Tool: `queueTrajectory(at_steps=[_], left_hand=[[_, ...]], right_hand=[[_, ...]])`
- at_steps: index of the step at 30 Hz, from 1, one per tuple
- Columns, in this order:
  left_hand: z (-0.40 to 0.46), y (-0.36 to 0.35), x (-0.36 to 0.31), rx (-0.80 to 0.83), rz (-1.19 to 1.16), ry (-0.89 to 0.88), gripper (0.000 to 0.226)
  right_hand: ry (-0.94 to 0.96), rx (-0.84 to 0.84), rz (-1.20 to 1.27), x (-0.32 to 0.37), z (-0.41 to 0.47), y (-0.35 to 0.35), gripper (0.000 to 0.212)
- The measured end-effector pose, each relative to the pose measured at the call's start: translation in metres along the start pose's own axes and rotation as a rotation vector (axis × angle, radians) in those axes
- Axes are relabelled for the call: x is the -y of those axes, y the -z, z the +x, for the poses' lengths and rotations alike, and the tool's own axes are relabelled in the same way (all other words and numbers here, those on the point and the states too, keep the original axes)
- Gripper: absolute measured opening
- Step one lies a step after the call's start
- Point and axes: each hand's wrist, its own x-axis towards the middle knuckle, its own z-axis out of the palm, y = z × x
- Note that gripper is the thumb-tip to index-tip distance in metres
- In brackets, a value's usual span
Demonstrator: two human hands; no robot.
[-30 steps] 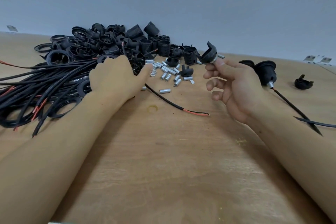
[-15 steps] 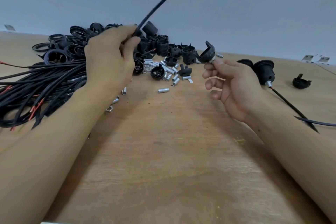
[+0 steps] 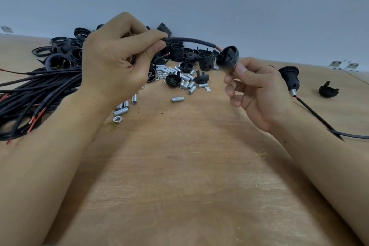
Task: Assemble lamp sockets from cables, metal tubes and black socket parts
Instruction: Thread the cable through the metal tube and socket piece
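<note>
Step in hand: threading a cable end into a black socket cap, judged from how the two meet above the tabletop (image 3: 179,166).
Left hand (image 3: 117,62): raised over the heap of socket parts (image 3: 65,54), grip pinching the cable (image 3: 191,41) between thumb and curled fingers, a short way back from its stripped end.
Cable: black sheath, red core showing at the tip, bowed slightly toward the cap, tip right at the cap's open side; cannot tell whether already inside the hole.
Right hand (image 3: 259,90): just right of the cap, grip pinching the socket cap (image 3: 227,59) from below with thumb and forefinger, other fingers loosely curled and holding nothing.
Socket cap: held in the air, dome turned toward the right, open side facing the cable tip.
Left of the cap: heap of socket parts, and nearer the edge a bundle of cables (image 3: 30,94) lying on the tabletop.
Below the cap: scattered metal tubes (image 3: 177,99) and a few nuts on the tabletop.
Right of the cap: one finished socket (image 3: 289,78) with its cable trailing off, and well beyond it a lone black part (image 3: 328,91).
Next move, as a judgement: lining the tip up with the cap's centre hole and pushing through without splaying the red core; holding the cap steady while feeding.
Risk: soft cable buckling if gripped too far back from the tip.
</note>
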Motion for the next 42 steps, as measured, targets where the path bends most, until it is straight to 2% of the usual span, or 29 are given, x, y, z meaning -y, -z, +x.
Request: queueTrajectory(at_steps=[9,25,34,42], left_hand=[[-0.004,-0.010,-0.002,0.053,-0.016,-0.086,0.016],[-0.006,-0.010,0.001,0.067,-0.028,-0.018,0.015],[-0.006,-0.011,-0.001,0.006,-0.101,0.030,0.016],[-0.007,-0.011,-0.001,0.085,-0.089,-0.008,0.014]], right_hand=[[-0.032,0.064,0.010,-0.002,0.001,0.002,0.021],[-0.048,0.091,0.010,-0.003,0.000,0.002,0.023],[-0.059,0.090,-0.003,-0.002,-0.001,-0.001,0.024],[-0.057,0.105,0.011,-0.003,0.000,0.001,0.024]])
